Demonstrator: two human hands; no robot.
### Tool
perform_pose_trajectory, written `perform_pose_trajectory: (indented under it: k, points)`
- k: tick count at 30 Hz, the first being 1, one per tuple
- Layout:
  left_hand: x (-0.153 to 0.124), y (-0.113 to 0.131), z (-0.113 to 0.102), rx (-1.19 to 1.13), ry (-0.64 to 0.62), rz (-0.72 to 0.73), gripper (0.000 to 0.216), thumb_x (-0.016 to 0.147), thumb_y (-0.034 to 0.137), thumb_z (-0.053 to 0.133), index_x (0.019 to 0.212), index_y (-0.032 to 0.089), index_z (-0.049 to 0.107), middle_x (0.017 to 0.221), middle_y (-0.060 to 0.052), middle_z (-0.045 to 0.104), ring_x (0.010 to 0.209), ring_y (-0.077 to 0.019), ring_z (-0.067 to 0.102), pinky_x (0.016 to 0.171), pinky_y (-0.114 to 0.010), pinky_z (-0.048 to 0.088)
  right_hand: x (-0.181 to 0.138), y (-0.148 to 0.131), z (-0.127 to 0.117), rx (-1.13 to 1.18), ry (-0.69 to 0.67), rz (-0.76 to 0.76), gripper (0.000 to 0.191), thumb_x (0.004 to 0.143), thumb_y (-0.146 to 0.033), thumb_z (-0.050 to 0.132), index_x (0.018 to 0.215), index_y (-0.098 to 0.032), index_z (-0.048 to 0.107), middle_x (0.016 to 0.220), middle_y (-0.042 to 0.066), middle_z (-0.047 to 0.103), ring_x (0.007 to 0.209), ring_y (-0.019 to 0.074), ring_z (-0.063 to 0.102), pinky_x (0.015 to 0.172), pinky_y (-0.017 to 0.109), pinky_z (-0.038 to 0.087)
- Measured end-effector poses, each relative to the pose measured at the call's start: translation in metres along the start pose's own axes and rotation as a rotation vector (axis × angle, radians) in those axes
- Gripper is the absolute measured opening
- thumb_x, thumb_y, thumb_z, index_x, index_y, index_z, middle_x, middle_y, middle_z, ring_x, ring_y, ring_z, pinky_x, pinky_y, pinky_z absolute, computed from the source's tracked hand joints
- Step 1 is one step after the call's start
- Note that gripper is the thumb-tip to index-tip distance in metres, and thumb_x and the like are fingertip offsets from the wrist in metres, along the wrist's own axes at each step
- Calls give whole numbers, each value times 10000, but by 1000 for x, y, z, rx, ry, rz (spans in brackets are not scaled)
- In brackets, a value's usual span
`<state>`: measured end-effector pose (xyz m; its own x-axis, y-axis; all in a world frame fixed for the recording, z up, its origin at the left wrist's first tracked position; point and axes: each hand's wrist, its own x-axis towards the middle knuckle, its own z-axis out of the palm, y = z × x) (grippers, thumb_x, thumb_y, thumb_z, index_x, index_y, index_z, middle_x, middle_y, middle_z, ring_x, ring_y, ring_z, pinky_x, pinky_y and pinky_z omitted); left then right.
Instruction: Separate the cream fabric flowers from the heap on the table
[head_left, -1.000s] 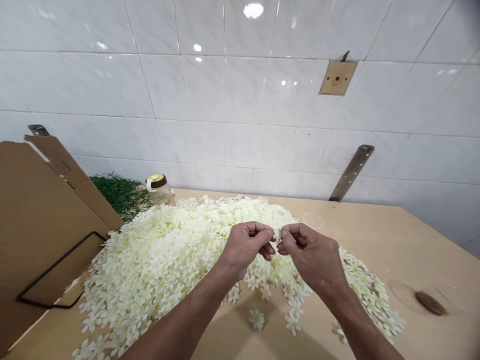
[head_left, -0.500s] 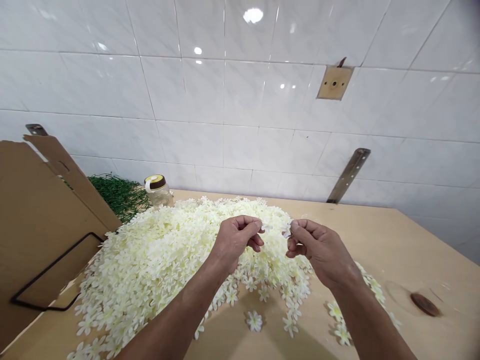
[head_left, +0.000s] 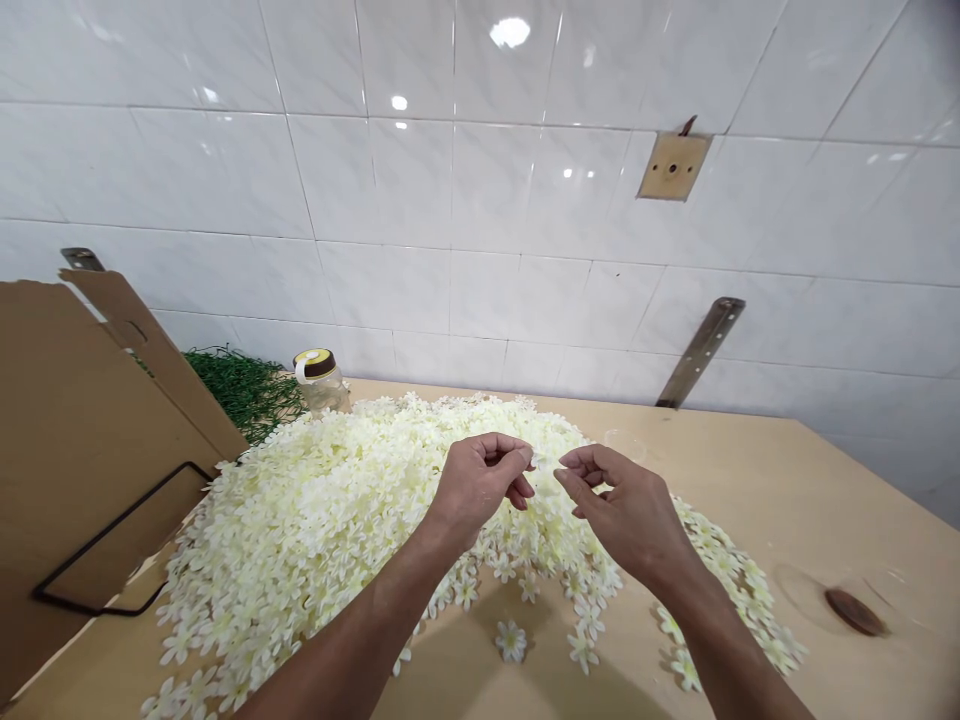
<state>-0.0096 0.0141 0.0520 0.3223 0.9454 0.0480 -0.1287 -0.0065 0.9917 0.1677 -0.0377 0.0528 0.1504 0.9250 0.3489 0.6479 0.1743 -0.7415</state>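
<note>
My left hand (head_left: 487, 480) is in a pinch above a large heap of white artificial flowers (head_left: 330, 510). A small bit of a white flower shows at its fingertips, hard to separate from the heap behind. My right hand (head_left: 619, 500) faces it a short gap away, its thumb and index finger slightly apart, with nothing visible between them. One single flower (head_left: 511, 641) lies on the table below and between my forearms. A smaller group of flowers (head_left: 739, 580) spreads beside my right forearm.
A lidded clear bottle (head_left: 321, 380) stands behind the heap, beside green artificial grass (head_left: 240, 390). A cardboard box (head_left: 90, 430) and a black wire frame (head_left: 112, 540) are at the left. A brown oval piece (head_left: 855, 610) lies on the table (head_left: 810, 490). A metal bracket (head_left: 701, 352) is against the tiled wall.
The white flower at my right fingertips is no longer visible there, and those fingers have parted. My right hand has shifted slightly left; my left hand keeps its pinch.
</note>
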Motion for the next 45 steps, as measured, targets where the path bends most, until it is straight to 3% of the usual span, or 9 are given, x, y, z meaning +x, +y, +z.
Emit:
perform_pose_trajectory:
  k: [6, 11, 15, 29, 36, 45]
  points:
    - [-3, -6, 5, 87, -25, 23, 224, 834, 357, 660, 825, 137, 703, 587, -37, 650, 490, -135, 599, 526, -264, 521, -5, -2, 7, -58, 146, -241, 142, 910, -320, 623, 888, -206, 704, 871, 51, 696, 712, 167, 658, 582, 277, 583]
    - [-4, -6, 8, 22, -62, -9, 215, 831, 339, 664, 808, 128, 692, 597, -43, 649, 503, -133, 602, 529, -256, 509, -5, -4, 7, -118, 147, -340, 129, 918, -253, 611, 857, -209, 716, 833, 32, 707, 683, 149, 655, 546, 241, 531]
    - [-4, -6, 9, -23, -90, -11, 239, 834, 354, 668, 788, 120, 687, 601, -47, 642, 517, -134, 604, 536, -255, 502, -6, -3, 8, -184, 166, -392, 141, 925, -225, 594, 869, -212, 722, 832, 18, 721, 690, 137, 660, 613, 242, 512]
    - [-5, -7, 14, -96, -87, -23, 265, 818, 363, 700, 760, 106, 668, 574, -43, 637, 481, -123, 581, 506, -247, 498, -8, -11, 11, -273, 253, -406, 213, 848, -119, 557, 659, -191, 623, 622, -39, 637, 530, 83, 546, 541, 198, 390]
    - [-8, -6, 16, -83, -101, -8, 229, 792, 321, 726, 861, 104, 706, 580, -40, 648, 499, -132, 600, 534, -261, 526, -8, -10, 9, -256, 285, -373, 172, 845, -149, 582, 686, -187, 635, 626, -35, 644, 524, 88, 549, 530, 199, 391]
    - [-12, 0, 18, 47, -71, 17, 248, 815, 361, 683, 808, 114, 700, 581, -41, 647, 498, -137, 611, 523, -253, 522, -8, -8, 10, -269, 312, -366, 160, 830, -158, 588, 677, -186, 625, 640, -23, 637, 529, 96, 538, 528, 213, 388]
